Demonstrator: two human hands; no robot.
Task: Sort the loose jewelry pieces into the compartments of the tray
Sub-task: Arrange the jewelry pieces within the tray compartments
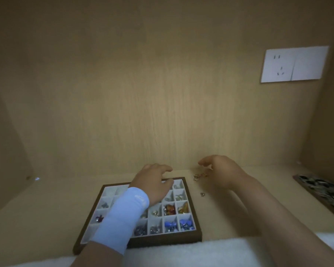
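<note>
My right grip hovers slack and empty above the loose jewelry pieces right of the tray; my left grip lies flat over its far compartments. A hasty pinch may scatter them.

Dim warm light, soft blur, edges warped

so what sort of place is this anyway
Probably a home, inside a built-in nook or cupboard shelf: pale wood panelling at the back and sides, a wall socket plate set into the back, and a compartment tray of jewelry on the shelf.
</note>
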